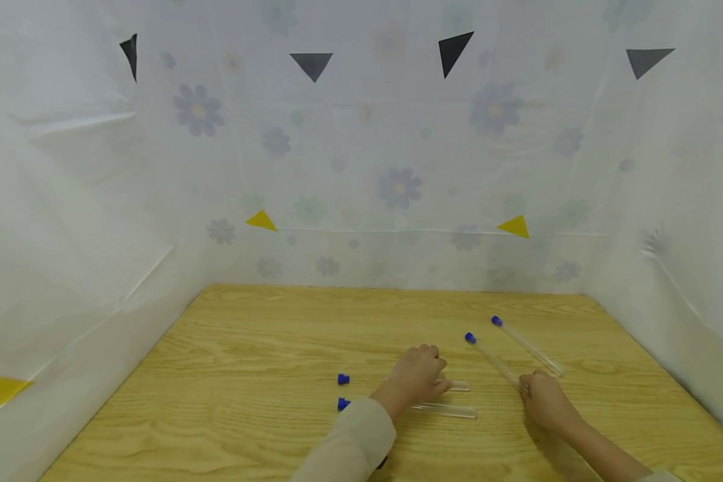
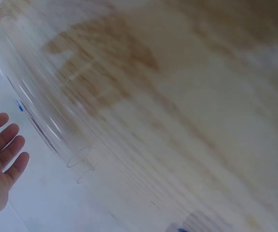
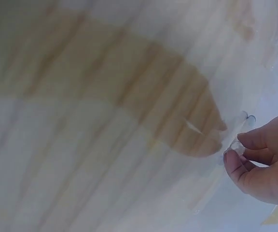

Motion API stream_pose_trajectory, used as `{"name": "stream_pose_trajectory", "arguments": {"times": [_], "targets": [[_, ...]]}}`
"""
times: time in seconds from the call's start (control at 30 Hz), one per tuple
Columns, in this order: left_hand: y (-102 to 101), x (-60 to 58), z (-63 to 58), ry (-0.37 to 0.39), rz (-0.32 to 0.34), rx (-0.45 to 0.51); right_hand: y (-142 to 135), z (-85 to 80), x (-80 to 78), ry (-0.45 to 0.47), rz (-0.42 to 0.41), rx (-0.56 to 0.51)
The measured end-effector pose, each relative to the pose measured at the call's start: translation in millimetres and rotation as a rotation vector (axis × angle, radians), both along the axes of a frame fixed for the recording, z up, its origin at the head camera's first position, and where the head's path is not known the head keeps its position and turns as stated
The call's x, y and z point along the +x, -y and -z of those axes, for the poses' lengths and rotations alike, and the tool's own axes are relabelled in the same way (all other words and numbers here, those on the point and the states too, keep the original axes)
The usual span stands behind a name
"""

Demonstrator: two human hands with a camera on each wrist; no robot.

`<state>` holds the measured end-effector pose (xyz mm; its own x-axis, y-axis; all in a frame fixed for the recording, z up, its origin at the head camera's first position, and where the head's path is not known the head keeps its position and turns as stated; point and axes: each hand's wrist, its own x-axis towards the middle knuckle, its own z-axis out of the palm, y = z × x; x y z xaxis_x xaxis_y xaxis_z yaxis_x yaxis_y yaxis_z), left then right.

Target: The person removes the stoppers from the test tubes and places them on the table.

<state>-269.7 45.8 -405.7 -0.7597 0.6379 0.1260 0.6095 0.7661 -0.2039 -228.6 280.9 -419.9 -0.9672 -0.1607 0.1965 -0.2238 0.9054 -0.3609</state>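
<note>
My right hand (image 1: 547, 404) pinches the clear end of a test tube (image 1: 499, 365) between thumb and fingers; its blue cap (image 1: 470, 338) points away to the upper left. Just beyond lies a second capped test tube (image 1: 533, 349), roughly parallel. Over two more tubes, my left hand (image 1: 414, 376) hovers with its fingers apart, grasping nothing in the left wrist view. The clear ends of the rear tube (image 1: 460, 385) and the front tube (image 1: 448, 410) stick out to its right. Blue caps (image 1: 343, 379) lie on their left side; hand and sleeve hide the tubes' middles.
The wood-grain table (image 1: 235, 375) is enclosed by white flowered sheeting (image 1: 349, 147) at the back and both sides. Black and yellow triangles (image 1: 262, 221) are stuck on the sheeting.
</note>
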Motion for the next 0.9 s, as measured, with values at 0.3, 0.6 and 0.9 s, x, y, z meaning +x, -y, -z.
{"name": "stream_pose_trajectory", "arguments": {"times": [0.3, 0.6, 0.9], "targets": [[0, -7.9, 2.6, 0.039, -0.016, 0.019, 5, -2.5, 1.8, -0.049, -0.040, 0.021], [2, -8.1, 2.7, 0.029, -0.030, -0.009, 8, -4.8, 3.8, -0.047, -0.057, 0.018], [5, -8.7, -0.9, 0.012, -0.036, -0.011, 13, -8.9, 5.0, -0.066, -0.070, -0.003]]}}
